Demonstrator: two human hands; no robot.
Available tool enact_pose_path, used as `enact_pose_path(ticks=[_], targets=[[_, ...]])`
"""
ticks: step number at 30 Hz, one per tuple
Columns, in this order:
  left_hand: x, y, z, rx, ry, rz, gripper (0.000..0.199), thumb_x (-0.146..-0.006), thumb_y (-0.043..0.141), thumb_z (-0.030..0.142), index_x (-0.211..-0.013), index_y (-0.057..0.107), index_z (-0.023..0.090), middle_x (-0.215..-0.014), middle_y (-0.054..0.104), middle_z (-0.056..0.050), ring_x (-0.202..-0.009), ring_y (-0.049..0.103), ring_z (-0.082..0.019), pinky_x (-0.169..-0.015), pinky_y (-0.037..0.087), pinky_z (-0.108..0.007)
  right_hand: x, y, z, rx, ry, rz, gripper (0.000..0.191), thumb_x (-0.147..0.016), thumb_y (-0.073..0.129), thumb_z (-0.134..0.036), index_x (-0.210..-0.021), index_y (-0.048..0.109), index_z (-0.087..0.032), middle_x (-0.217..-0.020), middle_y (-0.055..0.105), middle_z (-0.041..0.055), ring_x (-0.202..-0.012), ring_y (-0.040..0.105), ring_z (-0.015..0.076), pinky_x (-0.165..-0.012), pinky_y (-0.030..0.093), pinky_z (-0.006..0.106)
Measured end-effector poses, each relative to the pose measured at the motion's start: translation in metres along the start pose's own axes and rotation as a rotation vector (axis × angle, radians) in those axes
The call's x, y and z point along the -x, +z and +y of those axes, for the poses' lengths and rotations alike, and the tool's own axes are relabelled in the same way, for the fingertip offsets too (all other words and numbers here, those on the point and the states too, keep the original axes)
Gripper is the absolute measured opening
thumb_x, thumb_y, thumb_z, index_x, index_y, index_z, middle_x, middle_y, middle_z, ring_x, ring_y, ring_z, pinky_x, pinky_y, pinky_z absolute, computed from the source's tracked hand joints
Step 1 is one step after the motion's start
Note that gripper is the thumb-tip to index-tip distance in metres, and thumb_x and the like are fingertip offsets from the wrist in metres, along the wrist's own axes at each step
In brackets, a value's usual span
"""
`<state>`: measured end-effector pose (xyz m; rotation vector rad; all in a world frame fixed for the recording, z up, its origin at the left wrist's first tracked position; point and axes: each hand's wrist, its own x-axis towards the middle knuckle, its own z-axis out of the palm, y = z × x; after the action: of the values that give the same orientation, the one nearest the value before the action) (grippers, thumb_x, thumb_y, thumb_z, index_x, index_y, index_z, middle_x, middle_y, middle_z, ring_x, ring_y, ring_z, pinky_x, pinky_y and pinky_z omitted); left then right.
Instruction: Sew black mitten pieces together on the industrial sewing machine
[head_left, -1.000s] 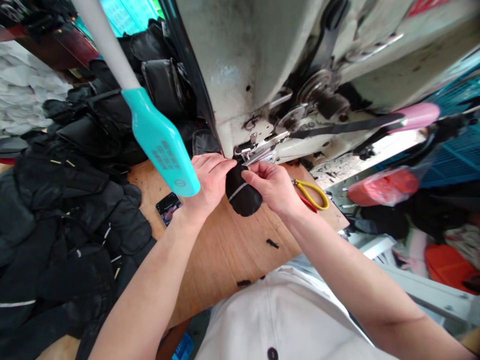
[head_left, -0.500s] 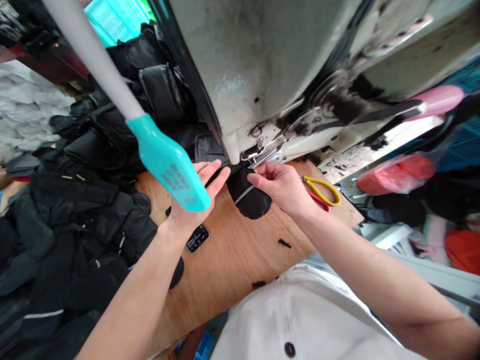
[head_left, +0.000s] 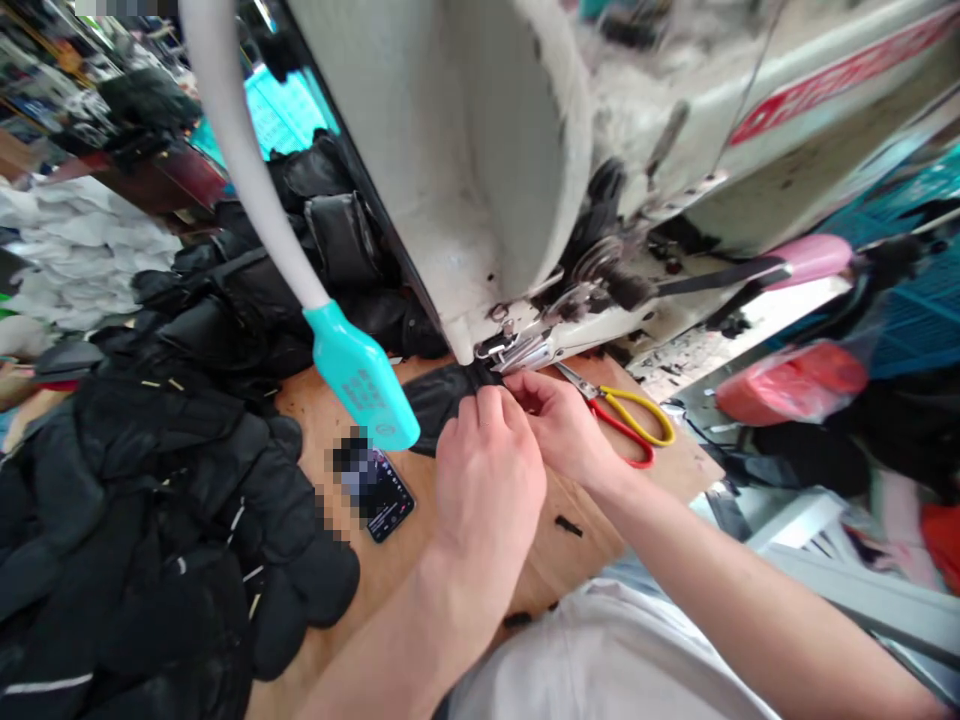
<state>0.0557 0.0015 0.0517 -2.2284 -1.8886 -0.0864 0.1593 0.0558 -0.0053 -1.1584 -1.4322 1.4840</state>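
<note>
A black fabric piece (head_left: 435,402) lies under the needle area of a sewing machine (head_left: 487,140), its wider part spreading to the left. My left hand (head_left: 491,460) is closed, fingers curled over the near edge of the fabric; its fingertips are hidden. Close beside it, my right hand (head_left: 559,425) pinches the fabric's edge just below the metal presser foot (head_left: 517,350). The two hands touch or nearly touch, and the fabric between them is mostly covered.
Scissors (head_left: 637,418) with yellow and red handles lie right of my right hand. A phone (head_left: 390,505) rests on the wooden table (head_left: 420,560). A turquoise lamp head (head_left: 364,380) hangs over the left side. Black fabric goods (head_left: 150,500) are heaped at left.
My left hand has moved right and nearer me, from fingers stretched over the fabric to curled beside my right hand. The fabric has turned to lie leftward. The view has shifted.
</note>
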Motion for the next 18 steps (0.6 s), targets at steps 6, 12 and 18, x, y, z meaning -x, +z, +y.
enact_pose_path(ticks=[6, 12, 18], targets=[[-0.011, 0.009, 0.014, 0.151, -0.223, 0.030, 0.029, -0.088, 0.052, 0.008, -0.111, 0.069, 0.011, -0.097, 0.064, -0.010, -0.087, 0.064, -0.023, -0.064, 0.051, -0.032, 0.000, -0.007, 0.001, -0.165, 0.005, -0.073, 0.023, -0.077, 0.075, -0.037, -0.085, 0.065, -0.017, -0.080, 0.068, 0.0028, -0.072, 0.058, 0.0158, -0.064, 0.047, 0.027], [-0.007, 0.018, 0.011, 0.190, -0.300, 0.144, 0.029, -0.087, 0.057, 0.015, -0.113, 0.069, 0.018, -0.100, 0.067, -0.009, -0.094, 0.063, -0.028, -0.078, 0.047, -0.042, -0.006, -0.005, 0.015, -0.283, -0.014, -0.095, 0.024, -0.073, 0.079, -0.033, -0.083, 0.064, -0.018, -0.077, 0.066, 0.0005, -0.068, 0.058, 0.0141, -0.062, 0.046, 0.025], [0.014, 0.034, 0.016, 0.260, -0.269, 0.315, 0.031, -0.081, 0.059, 0.010, -0.110, 0.069, 0.018, -0.105, 0.068, -0.009, -0.096, 0.060, -0.027, -0.082, 0.045, -0.041, 0.007, -0.003, 0.027, -0.197, -0.027, -0.033, 0.015, -0.077, 0.072, -0.027, -0.077, 0.060, -0.018, -0.069, 0.062, -0.0022, -0.061, 0.053, 0.0113, -0.056, 0.042, 0.023]])
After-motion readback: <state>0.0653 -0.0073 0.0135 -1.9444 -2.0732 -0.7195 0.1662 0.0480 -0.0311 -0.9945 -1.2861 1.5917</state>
